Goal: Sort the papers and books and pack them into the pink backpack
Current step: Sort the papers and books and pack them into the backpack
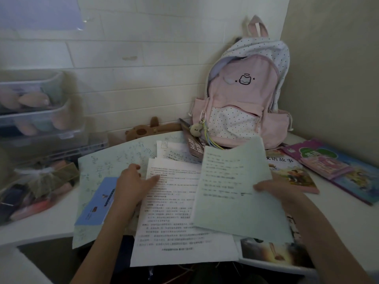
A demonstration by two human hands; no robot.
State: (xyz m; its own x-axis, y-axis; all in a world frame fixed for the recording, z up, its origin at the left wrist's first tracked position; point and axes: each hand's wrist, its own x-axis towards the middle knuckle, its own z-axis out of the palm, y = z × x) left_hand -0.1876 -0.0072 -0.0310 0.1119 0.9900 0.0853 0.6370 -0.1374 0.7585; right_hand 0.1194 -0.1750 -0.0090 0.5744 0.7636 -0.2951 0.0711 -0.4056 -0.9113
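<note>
In the lower middle of the frame, the right hand (266, 187) pinches a light, floppy pale-green sheet (235, 191) by its edge while the left hand (133, 181) lies relaxed on the printed papers (170, 212), the pink backpack (242, 95) standing upper right on the counter (338, 218).

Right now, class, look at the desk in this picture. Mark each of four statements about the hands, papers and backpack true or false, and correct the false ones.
1. The right hand holds a pale green sheet. True.
2. The pink backpack lies flat on the desk. False: it stands upright in the corner.
3. The left hand rests on the papers. True.
4. The storybooks are already inside the backpack. False: they lie on the desk to its right.
</note>
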